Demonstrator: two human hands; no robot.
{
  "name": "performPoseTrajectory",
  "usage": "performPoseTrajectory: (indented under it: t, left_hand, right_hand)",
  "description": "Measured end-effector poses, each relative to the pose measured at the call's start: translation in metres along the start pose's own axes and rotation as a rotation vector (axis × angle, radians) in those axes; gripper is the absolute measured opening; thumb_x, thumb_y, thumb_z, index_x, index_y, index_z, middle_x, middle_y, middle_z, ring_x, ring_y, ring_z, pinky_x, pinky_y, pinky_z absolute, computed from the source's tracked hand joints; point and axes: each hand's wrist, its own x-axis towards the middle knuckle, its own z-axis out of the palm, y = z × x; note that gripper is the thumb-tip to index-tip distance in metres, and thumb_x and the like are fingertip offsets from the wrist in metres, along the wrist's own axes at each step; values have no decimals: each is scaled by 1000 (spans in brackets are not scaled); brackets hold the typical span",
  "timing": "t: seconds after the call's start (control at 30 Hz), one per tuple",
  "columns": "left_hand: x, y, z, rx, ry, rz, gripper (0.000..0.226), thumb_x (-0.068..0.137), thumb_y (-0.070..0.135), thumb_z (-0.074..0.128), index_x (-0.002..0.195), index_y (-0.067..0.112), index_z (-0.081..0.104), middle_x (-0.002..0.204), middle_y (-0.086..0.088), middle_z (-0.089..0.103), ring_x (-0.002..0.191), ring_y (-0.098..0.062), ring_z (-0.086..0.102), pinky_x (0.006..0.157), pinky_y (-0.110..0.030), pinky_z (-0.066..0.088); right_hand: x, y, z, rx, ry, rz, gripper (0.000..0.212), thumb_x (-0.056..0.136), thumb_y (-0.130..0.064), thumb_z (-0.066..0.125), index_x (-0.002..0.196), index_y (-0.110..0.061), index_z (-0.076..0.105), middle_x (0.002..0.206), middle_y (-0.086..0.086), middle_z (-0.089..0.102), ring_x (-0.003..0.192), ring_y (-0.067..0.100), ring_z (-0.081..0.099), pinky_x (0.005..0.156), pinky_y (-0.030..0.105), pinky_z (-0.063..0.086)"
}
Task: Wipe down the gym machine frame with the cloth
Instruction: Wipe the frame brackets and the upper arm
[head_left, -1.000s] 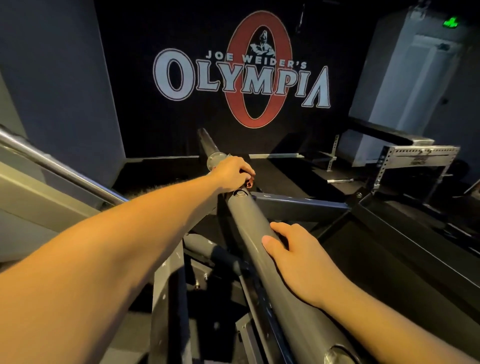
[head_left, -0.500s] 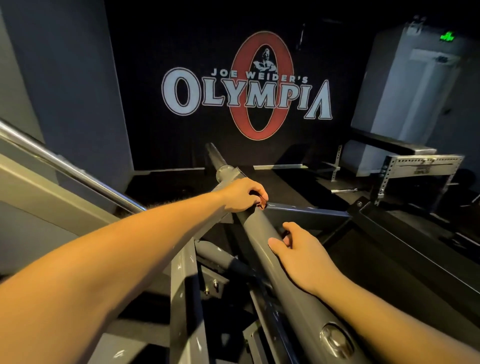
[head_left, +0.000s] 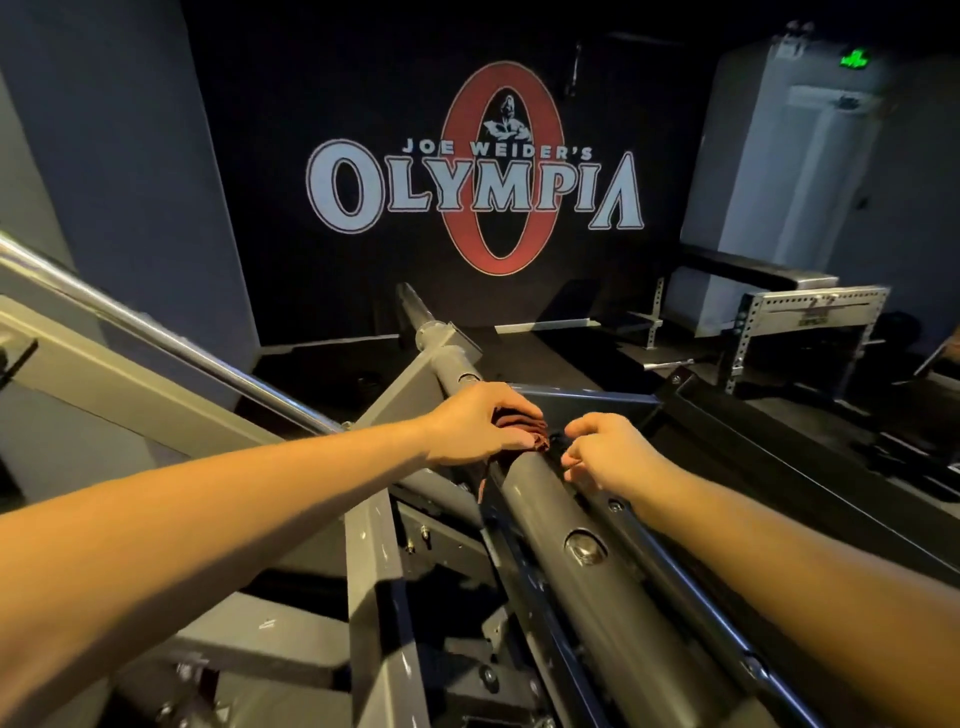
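A grey round tube of the gym machine frame (head_left: 561, 525) runs from bottom right up to the middle. My left hand (head_left: 478, 423) grips a dark red cloth (head_left: 524, 434) and holds it against the top of this tube. Most of the cloth is hidden under the fingers; one end hangs down the tube's left side. My right hand (head_left: 605, 452) is just right of the cloth, fingers curled, fingertips at the cloth's dark edge beside the tube. I cannot tell whether it pinches the cloth.
A shiny steel bar (head_left: 171, 338) slants along the left. Grey frame plates (head_left: 374, 587) and bolts lie below the tube. A black rail (head_left: 810, 447) runs on the right. A perforated metal stand (head_left: 810, 312) and a bench stand at the back right.
My left hand has slid the cloth down the tube towards me. My right hand left its flat rest on the tube and moved up beside the cloth with curled fingers.
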Motion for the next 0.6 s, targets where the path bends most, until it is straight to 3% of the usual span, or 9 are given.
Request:
performPoseTrajectory:
  t: [0.07,0.17,0.3,0.43,0.5,0.6]
  left_hand:
    - [-16,15,6,32,6,27,39,90,29,77,128,22,70,121,4,65,112,-6,59,99,-18,46]
    - [-38,34,7,20,-20,53,40,89,27,79,128,24,69,121,5,64,111,-2,57,97,-10,43]
    - [-57,62,-3,-74,-156,28,35,86,16,79,120,25,74,117,6,62,108,-6,61,99,-21,49]
    - [-72,82,-11,-223,-309,-57,31,84,6,74,108,25,76,111,5,71,103,-17,70,96,-37,58]
    - [-75,82,-22,-257,-307,-149,28,85,3,71,104,23,77,101,4,75,96,-18,73,90,-34,60]
    - [-76,61,-37,-274,-289,-317,22,88,3,69,105,16,76,98,-1,77,94,-17,73,86,-29,61]
  right_hand:
    - [-6,2,-6,26,-6,18,20,98,4,50,108,-10,61,83,11,64,74,24,65,60,25,52]
    - [-16,2,-10,-14,-86,82,24,100,-1,45,103,-9,67,83,14,65,68,24,64,61,32,53]
    - [-21,-4,-8,-194,-172,-4,20,97,1,49,100,0,69,83,13,62,67,20,61,61,29,53]
    - [-12,-2,-5,-131,-129,-41,15,97,-4,51,101,-4,66,75,6,59,61,15,55,56,28,48]
    - [-8,1,-3,-136,-120,-53,21,98,-5,51,108,1,69,74,5,60,60,14,55,55,28,47]
    - [-10,-2,3,-238,-30,-153,15,98,-14,60,108,-9,69,96,4,68,83,15,64,75,32,54]
